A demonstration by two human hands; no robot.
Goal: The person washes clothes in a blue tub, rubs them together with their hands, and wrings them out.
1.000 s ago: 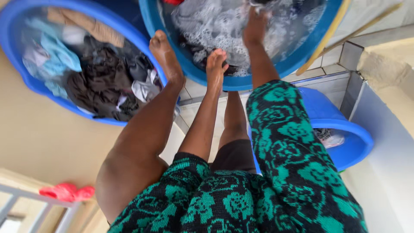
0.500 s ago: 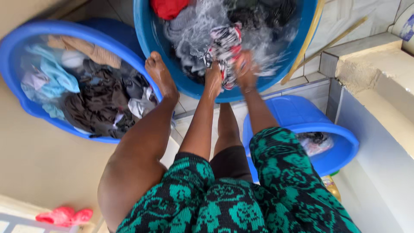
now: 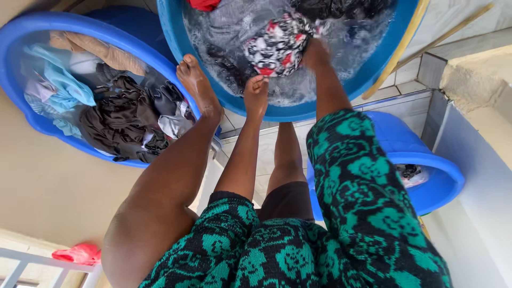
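Here, both hands worked at a soapy blue basin (image 3: 176,32) on the tiled floor.
The right hand (image 3: 316,53), blurred, had its grip closed on the edge of a black, white and red patterned cloth (image 3: 277,45) lying half out of the suds in the basin's middle. The left hand (image 3: 256,92) sat at the near rim, fingers curled; whether its grip held anything I could not tell. A second basin (image 3: 32,122) of dark clothes stood just beside.

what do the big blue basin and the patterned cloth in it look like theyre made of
The blue basin looks like moulded plastic: smooth, evenly coloured, with a glossy rolled rim. The patterned cloth looks like thin woven fabric, wet and crumpled, printed black, white and red. The right hand touches it.
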